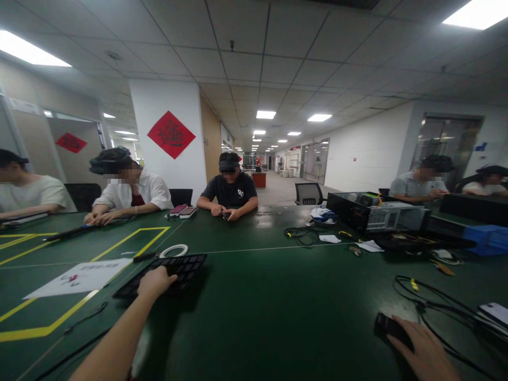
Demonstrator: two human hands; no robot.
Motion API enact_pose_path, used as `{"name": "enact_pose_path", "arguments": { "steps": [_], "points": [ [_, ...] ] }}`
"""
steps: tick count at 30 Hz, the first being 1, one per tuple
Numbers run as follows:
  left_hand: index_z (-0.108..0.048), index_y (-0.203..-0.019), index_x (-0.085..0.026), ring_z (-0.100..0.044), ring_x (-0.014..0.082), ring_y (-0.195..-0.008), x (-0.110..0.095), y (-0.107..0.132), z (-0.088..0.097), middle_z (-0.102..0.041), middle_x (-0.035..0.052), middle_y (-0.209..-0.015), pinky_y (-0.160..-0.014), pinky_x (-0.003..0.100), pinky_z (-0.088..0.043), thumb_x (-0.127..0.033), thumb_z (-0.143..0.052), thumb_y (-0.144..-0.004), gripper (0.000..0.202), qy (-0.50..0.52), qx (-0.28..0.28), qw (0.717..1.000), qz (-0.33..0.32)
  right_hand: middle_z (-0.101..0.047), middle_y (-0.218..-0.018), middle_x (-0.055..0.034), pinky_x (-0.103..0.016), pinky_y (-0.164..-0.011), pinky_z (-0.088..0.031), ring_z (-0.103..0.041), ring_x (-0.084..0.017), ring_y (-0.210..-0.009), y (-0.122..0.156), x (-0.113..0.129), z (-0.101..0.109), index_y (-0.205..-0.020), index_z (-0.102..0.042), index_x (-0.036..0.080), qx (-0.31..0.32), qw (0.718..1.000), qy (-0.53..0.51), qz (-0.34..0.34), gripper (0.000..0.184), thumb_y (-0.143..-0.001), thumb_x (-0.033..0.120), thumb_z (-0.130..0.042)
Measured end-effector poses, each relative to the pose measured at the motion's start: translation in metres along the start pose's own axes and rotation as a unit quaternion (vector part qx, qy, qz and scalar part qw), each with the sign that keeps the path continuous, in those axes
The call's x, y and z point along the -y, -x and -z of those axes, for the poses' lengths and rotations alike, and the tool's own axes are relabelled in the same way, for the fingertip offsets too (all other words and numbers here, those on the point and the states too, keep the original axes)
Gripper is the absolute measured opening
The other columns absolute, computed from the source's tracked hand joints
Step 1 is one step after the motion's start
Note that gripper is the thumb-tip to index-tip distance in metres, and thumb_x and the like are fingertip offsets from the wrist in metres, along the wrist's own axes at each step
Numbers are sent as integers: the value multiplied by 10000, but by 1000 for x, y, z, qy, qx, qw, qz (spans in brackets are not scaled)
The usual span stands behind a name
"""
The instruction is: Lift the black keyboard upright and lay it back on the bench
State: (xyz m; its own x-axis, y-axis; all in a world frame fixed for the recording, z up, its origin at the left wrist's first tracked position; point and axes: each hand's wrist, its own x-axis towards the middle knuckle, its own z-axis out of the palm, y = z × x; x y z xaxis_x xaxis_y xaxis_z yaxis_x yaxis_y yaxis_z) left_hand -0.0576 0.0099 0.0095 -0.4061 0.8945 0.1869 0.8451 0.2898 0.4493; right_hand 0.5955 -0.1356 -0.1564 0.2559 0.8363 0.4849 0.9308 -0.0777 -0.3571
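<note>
My left hand [156, 282] reaches forward over a flat, black rectangular panel [189, 267] with a grid of cells or keys. The panel looks tilted, and the fingers bend onto its surface; my hand hides its middle. Far to the right, my right hand [426, 346] wraps round a small black rounded object [392, 329] that looks like a computer mouse, low over the green table [278, 312]. Behind the panel lie a white ring of cable or tape [173, 250] and a short dark object [144, 257].
A white printed sheet [79, 278] lies at the left among yellow tape lines [75, 312]. An opened computer case [381, 214] stands at the back right, with a blue bin [486, 239] and coiled black cables [426, 307] nearby. Several people sit around, including a person [228, 193] opposite.
</note>
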Motion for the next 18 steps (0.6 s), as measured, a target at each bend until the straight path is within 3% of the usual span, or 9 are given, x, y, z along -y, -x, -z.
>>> {"name": "enact_pose_path", "arguments": {
  "steps": [3,5,7,10,12,13,15,18],
  "points": [
    [-619,-901,-103,-589,349,-984,-33,17,-6,-657,174,-935,-807,398,-450,-309,-581,-716,279,33,4,999,-23,-724,-975,-122,-532,-914,-466,-636,-323,-966,-10,17,-1,-961,-662,177,12,999,-46,-26,407,-693,448,-522],
    [-563,-1102,-112,-587,282,-1011,-62,38,-16,-628,152,-1067,-815,335,-459,-352,-529,-771,410,76,8,996,-52,-711,-1007,-128,-508,-912,-470,-627,-311,-982,-19,53,0,-1009,-653,162,38,993,-111,-32,445,-691,452,-536],
    [-513,-1189,-152,-609,208,-935,-90,70,-30,-623,95,-1080,-772,271,-475,-386,-496,-795,458,138,25,986,-92,-667,-1110,-132,-479,-970,-433,-585,-292,-1072,-26,107,3,-1097,-615,144,85,977,-194,-23,493,-697,425,-548],
    [-514,-1173,-154,-593,212,-873,-119,129,-58,-610,93,-1052,-743,293,-479,-435,-586,-712,545,397,111,899,-151,-599,-1225,-85,-454,-993,-418,-545,-262,-1138,-25,191,5,-1174,-560,212,167,925,-341,-26,494,-713,389,-578],
    [-527,-1150,-191,-584,214,-840,-128,165,-78,-607,82,-1024,-723,308,-472,-493,-643,-664,583,484,173,840,-171,-587,-1241,-74,-443,-997,-415,-545,-254,-1141,-17,230,-1,-1179,-552,231,209,874,-438,-11,487,-709,344,-610],
    [-532,-1140,-205,-579,226,-874,-129,180,-88,-604,82,-1019,-754,321,-466,-511,-657,-654,588,516,196,813,-186,-595,-1229,-87,-442,-996,-416,-550,-261,-1134,-11,241,-6,-1167,-558,217,216,848,-483,3,492,-700,353,-630],
    [-548,-1117,-231,-560,252,-934,-127,200,-104,-579,86,-1033,-804,349,-450,-532,-691,-624,595,539,217,784,-220,-612,-1204,-108,-463,-975,-429,-553,-297,-1125,-1,250,-20,-1107,-600,205,214,812,-543,27,493,-659,399,-673],
    [-546,-1124,-250,-533,267,-966,-119,210,-120,-530,93,-1070,-835,376,-432,-531,-702,-628,590,528,216,780,-257,-626,-1189,-105,-496,-981,-418,-512,-328,-1170,7,241,-37,-1045,-650,231,212,812,-541,53,443,-649,427,-684]
  ]
}}
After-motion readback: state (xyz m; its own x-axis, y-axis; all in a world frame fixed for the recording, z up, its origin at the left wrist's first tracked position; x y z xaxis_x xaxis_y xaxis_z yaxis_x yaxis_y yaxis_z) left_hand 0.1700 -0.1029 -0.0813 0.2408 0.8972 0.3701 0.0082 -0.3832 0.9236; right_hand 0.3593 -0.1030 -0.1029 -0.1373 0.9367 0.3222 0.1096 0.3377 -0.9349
